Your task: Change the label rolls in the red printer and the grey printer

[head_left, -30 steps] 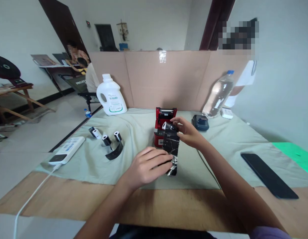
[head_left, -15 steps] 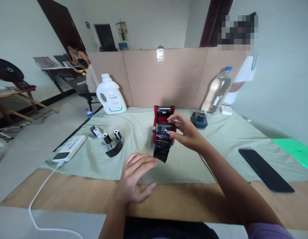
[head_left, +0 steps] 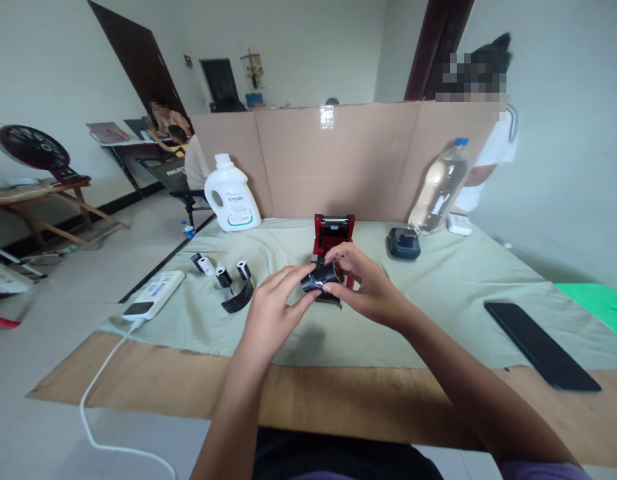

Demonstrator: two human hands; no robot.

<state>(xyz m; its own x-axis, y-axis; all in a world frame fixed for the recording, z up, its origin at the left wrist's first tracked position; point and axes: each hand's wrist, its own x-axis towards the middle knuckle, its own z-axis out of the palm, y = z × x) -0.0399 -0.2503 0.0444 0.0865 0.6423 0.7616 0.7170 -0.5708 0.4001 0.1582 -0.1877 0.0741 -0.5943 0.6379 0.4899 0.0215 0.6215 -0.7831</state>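
Note:
Between my hands is a shiny black paper roll [head_left: 320, 278], held roughly level in front of a red device. My left hand [head_left: 281, 303] pinches its left end with thumb and fingers. At the other end, my right hand [head_left: 361, 283] grips it the same way. A dark loose end of the strip hangs below the roll. Behind it, the red device [head_left: 334, 228] stands on the cloth with its lid raised, showing a roller inside; my fingers and the roll hide much of its lower part.
Several small rolls [head_left: 223, 277], one with a black strip uncurled, lie at left on the green cloth [head_left: 188, 327]. A white power strip [head_left: 156, 297], a white jug [head_left: 232, 197], a water bottle [head_left: 438, 187], a black box [head_left: 403, 244] and a phone [head_left: 541, 345] surround the work area.
My left hand has risen and taken hold of the roll's left end. The roll has come lower and nearer, away from the red device, and its long hanging strip now shows much shorter.

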